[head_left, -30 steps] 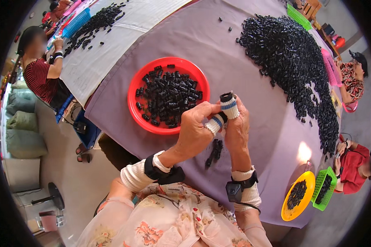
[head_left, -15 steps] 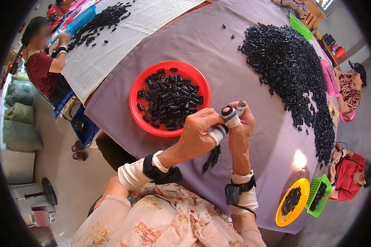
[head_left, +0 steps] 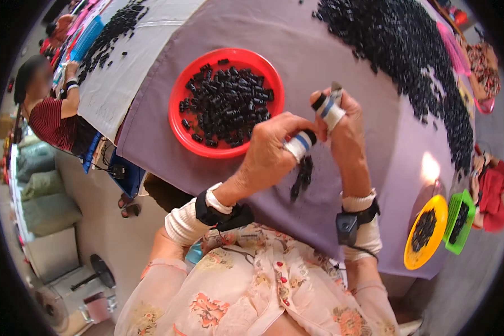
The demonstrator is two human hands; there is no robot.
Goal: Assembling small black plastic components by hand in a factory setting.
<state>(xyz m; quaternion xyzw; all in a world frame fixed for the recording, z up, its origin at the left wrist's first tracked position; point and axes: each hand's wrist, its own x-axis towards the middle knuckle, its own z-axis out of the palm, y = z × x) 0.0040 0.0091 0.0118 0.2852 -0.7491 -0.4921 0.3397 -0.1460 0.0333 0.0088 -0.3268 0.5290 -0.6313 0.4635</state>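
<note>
My left hand (head_left: pixel 267 150) is closed in a pinch near the right edge of a red plate (head_left: pixel 176 124). What its fingertips hold is hidden. Close to its right, my right hand (head_left: pixel 348 122) is closed round a small flat grey metal piece like a blade (head_left: pixel 335 88), whose tip sticks out above the fingers. White finger wraps with a blue stripe cover one digit on each hand. Short black plastic parts (head_left: pixel 227 103) fill the middle of the plate. Just below the hands, a few more black parts (head_left: pixel 302 178) lie on the mauve tablecloth (head_left: pixel 341 210).
A large heap of black parts (head_left: pixel 397 42) spreads across the far right. At the right edge stand a yellow plate (head_left: pixel 411 252) and a green basket (head_left: pixel 459 243), both holding black parts. Co-workers sit at left (head_left: pixel 50 120) and right (head_left: pixel 493 190).
The view has shifted, so the table sits higher in the picture at right. My right hand has drawn a little away from my left, upward and to the right.
</note>
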